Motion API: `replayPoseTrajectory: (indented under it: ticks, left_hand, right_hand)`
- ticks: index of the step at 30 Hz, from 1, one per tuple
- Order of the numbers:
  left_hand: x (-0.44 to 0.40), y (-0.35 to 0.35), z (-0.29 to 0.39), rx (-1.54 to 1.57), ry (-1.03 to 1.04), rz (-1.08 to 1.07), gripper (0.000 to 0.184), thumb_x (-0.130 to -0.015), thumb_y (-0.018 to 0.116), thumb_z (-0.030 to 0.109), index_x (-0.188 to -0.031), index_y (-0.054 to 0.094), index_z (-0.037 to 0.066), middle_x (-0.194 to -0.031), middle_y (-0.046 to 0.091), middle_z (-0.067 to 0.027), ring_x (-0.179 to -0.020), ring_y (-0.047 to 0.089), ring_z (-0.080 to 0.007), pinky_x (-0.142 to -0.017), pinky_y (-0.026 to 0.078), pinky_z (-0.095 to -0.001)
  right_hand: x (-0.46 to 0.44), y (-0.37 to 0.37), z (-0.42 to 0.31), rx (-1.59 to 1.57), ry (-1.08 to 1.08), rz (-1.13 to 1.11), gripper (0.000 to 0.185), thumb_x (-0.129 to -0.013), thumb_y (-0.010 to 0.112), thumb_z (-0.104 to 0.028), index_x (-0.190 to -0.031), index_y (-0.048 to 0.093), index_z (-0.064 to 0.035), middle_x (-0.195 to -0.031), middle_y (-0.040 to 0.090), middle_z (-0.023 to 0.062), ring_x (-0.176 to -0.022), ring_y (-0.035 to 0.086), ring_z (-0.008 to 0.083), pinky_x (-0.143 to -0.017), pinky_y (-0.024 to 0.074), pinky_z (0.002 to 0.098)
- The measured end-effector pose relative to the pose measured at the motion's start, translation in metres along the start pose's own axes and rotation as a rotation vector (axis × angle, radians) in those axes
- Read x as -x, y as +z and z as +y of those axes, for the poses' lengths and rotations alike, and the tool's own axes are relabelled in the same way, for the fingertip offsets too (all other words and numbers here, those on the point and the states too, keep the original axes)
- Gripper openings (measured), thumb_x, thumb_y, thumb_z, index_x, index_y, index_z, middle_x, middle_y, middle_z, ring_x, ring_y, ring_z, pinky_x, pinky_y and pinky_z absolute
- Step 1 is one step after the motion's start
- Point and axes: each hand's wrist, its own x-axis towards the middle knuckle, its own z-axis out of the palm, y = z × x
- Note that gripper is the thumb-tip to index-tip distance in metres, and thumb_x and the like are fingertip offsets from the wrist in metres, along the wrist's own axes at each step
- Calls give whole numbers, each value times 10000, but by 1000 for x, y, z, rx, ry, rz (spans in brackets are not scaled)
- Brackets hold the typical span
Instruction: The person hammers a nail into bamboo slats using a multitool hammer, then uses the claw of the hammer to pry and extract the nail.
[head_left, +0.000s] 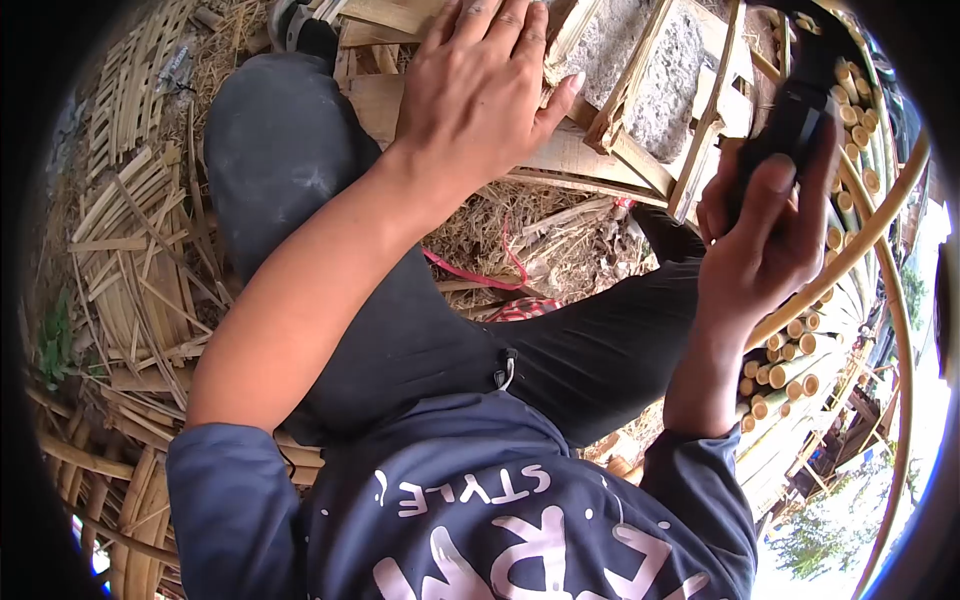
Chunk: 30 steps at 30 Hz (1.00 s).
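Observation:
My left hand (475, 95) lies flat with its fingers stretched out on a wooden slatted frame (580, 155) at the top of the view. Its fingertips are partly cut off by the upper edge. A rough grey slab (655, 85) sits among the slats to the right of that hand. Raised at the right, my right hand (765, 225) is closed around a black hand-held tool (790, 130) with a thick grip. The tool's upper end runs into the dark rim of the view, so its exact kind cannot be made out.
Cut bamboo poles (795, 365) are stacked at the right, with a long bent pole (850, 250) crossing in front. Split bamboo strips (130, 250) and woven pieces lie at the left. Between my legs are straw, chips and a red strap (480, 275).

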Motion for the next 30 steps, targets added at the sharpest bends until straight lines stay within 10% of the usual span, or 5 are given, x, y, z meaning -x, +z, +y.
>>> replayPoseTrajectory:
  ticks: [11, 14, 21, 25, 30]
  left_hand:
    - [-8, 5, 0, 29, 9, 32, 645, -984, 553, 402, -1303, 615, -156, -1434, 546, -338, -1427, 439, -422, -1189, 338, -505]
    - [-10, -8, -2, 24, -13, -160, 863, -954, 623, 502, -1458, 430, -172, -1573, 362, -359, -1507, 315, -431, -1233, 281, -519]
    - [0, 14, -1, -57, 39, 39, 638, -1000, 532, 483, -1338, 653, -45, -1475, 569, -228, -1431, 480, -347, -1189, 353, -495]
    - [-1, 12, -1, -40, 50, 7, 631, -990, 545, 444, -1353, 633, -64, -1477, 559, -243, -1452, 448, -371, -1203, 328, -493]
    - [-3, 11, 0, -31, 68, -21, 646, -993, 555, 442, -1363, 612, -85, -1488, 533, -271, -1459, 427, -406, -1192, 331, -512]
  right_hand:
    - [3, -2, 10, 222, -99, -282, 515, -1073, 555, -122, -1571, 431, -71, -763, 632, 35, -551, 433, 17, -495, 342, 194]
    - [0, -5, 3, -31, 5, -65, 559, -1094, 532, -186, -1601, 348, -39, -753, 631, 43, -529, 452, 28, -477, 349, 192]
    - [-37, -38, 22, -279, 22, 242, 521, -1072, 588, -242, -1508, 467, 16, -889, 704, 157, -463, 391, 30, -434, 266, 194]
    - [-59, -71, 60, -646, -257, -275, 776, -989, 683, -300, -1551, 319, 93, -1211, 680, 244, -705, 614, 123, -536, 470, 238]
    - [-20, -45, 58, 34, -76, 409, 632, -998, 638, -105, -1530, 362, 97, -1180, 705, 241, -723, 603, 98, -537, 437, 195]
